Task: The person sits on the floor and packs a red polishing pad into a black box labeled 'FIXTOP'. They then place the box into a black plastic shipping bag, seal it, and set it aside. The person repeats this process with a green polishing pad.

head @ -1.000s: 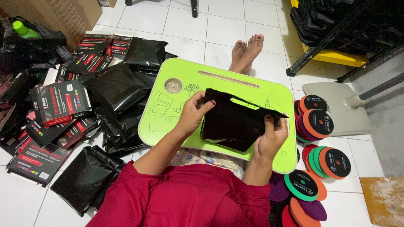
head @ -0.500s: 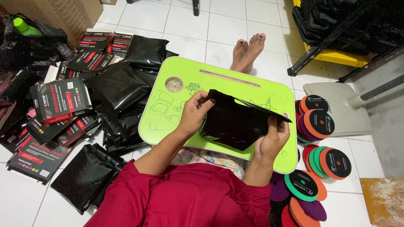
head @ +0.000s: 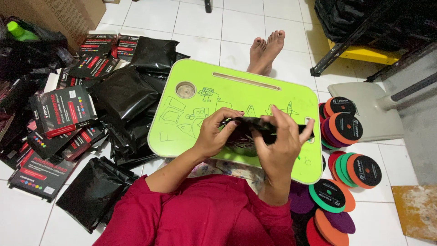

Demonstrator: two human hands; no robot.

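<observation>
A flat black plastic pouch [head: 273, 130] is held edge-on above the near half of a lime-green lap table [head: 236, 95], both hands gripping it at once. The left hand [head: 214, 134] pinches the pouch's left end, thumb on the near side and dark-nailed fingers curled over the top edge. The right hand [head: 280, 141] clasps the middle and right part, fingers wrapped over the top so that only a strip of black shows between and beyond them. The table's top bears line doodles, a round cup recess [head: 185, 89] at its far left corner and a long slot [head: 246, 81] along the far edge. Beyond the table the person's bare feet [head: 266, 50] rest on white floor tiles [head: 200, 23]. To the left lies a heap of black pouches [head: 127, 98] and dark printed boxes [head: 63, 111], with a cardboard carton [head: 59, 13] behind them. To the right sit stacks of round foam pads [head: 348, 132] in orange, green and purple, with black centre labels. The person's red sleeves [head: 200, 214] fill the bottom edge
</observation>
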